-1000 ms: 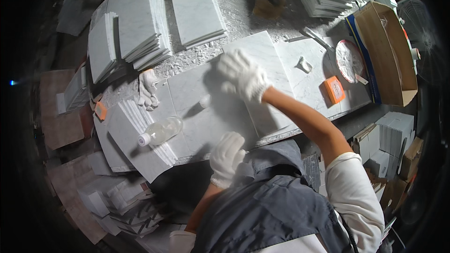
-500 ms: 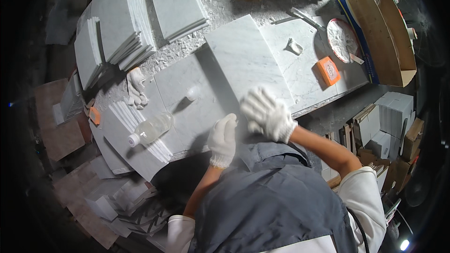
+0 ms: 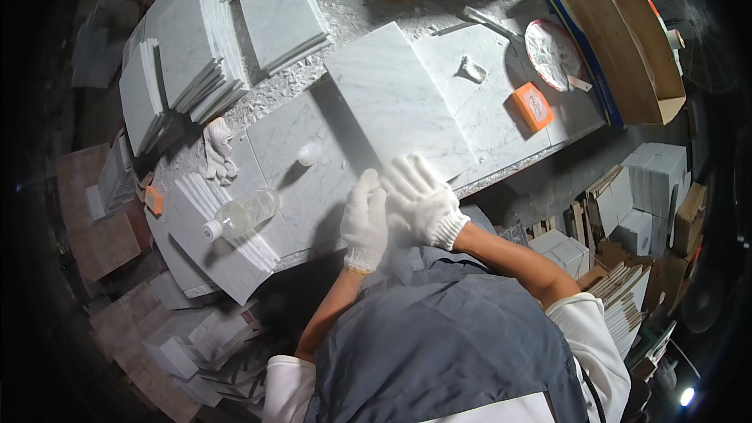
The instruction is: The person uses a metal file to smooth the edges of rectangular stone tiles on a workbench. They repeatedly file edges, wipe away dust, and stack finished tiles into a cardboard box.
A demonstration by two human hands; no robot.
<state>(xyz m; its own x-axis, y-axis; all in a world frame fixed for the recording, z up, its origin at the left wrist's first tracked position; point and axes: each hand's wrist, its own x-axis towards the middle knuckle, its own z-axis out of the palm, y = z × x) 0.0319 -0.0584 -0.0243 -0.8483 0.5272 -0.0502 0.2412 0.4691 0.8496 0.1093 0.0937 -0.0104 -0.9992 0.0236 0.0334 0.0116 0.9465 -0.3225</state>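
Observation:
Both of my hands wear white knit gloves at the near edge of the work table. A pale grey-veined marble tile (image 3: 395,98) lies slanted in front of them, its lower end near my right fingertips. My right hand (image 3: 423,202) is open with spread fingers and holds nothing. Close beside it, my left hand (image 3: 364,223) is turned on edge, fingers stretched out and nothing visible in it. I cannot tell whether the hands touch. A whitish haze hangs below them, over my dark grey apron (image 3: 439,329).
A clear bottle (image 3: 247,213) and a small translucent cup (image 3: 308,154) stand at left, near stacked tiles (image 3: 184,51). Rightward are an orange block (image 3: 532,106), a bowl of white paste (image 3: 552,53) and an open cardboard box (image 3: 619,39). A crumpled glove (image 3: 218,150) lies at left.
My right hand has moved left and is closer to the left hand, its fingers less blurred. The whole view has shifted slightly; the tile has stayed in place on the table.

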